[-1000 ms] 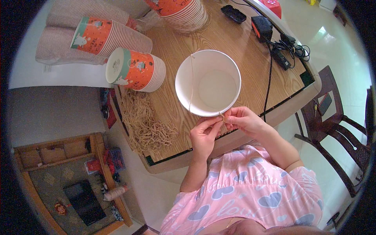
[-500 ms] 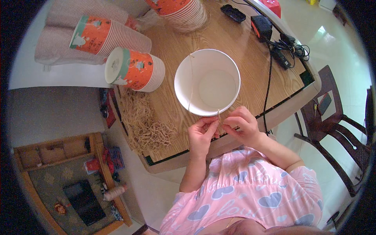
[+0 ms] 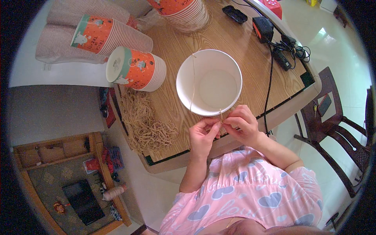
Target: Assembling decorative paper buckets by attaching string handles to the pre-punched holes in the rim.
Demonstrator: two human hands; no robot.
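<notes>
String [image 3: 192,82] handle across white paper bucket [image 3: 208,82] at counter's [image 3: 219,39] near edge: my left hand [image 3: 202,135] and right hand [image 3: 239,126] have closed together, both pinching its end at the rim, apparently fastening it.

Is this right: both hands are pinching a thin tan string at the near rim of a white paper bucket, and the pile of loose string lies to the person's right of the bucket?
Not quite. In the head view the pile of loose string lies to the person's left of the white paper bucket, not the right. The rest holds: left hand and right hand both pinch the thin tan string at the bucket's near rim.
</notes>
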